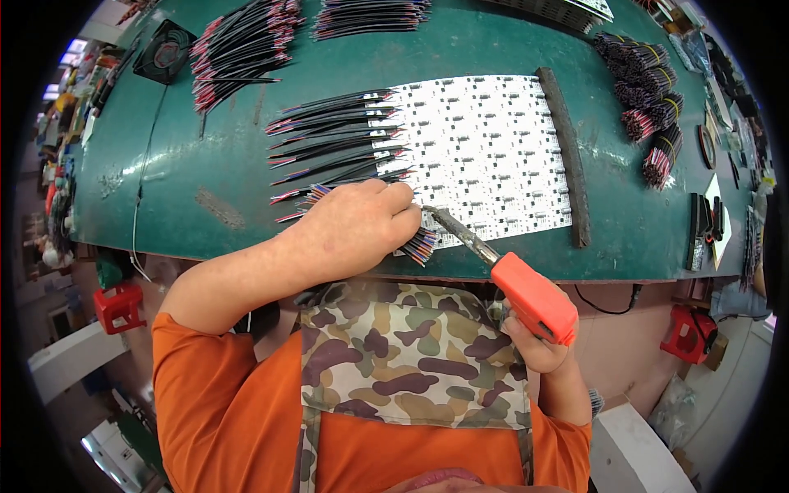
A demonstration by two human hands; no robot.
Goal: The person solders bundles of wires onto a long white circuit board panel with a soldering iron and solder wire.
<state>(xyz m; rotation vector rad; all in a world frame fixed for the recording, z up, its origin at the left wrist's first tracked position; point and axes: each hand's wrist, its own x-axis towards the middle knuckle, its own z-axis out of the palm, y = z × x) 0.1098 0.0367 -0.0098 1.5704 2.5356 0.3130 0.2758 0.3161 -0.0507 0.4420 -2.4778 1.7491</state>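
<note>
A white sheet of small circuit boards [485, 156] lies on the green table. Black cables [329, 127] with red and white stripped ends run in rows off its left edge. Over the sheet's lower left corner, my left hand [362, 218] is closed on a bundle of thin wires [421, 246], whose ends stick out below the fingers. My right hand [538, 352] grips the red handle of a soldering iron [532, 297]. The iron's metal tip comes close to my left fingertips at the sheet's edge; whether it touches a board or wire is hidden.
A dark bar [567, 156] lies along the sheet's right edge. Cable piles [246, 49] and a small black fan [164, 52] stand at the far left. Tied cable bundles [649, 99] and a black stapler-like tool [700, 230] lie at the right. Red stools [119, 308] are below the table.
</note>
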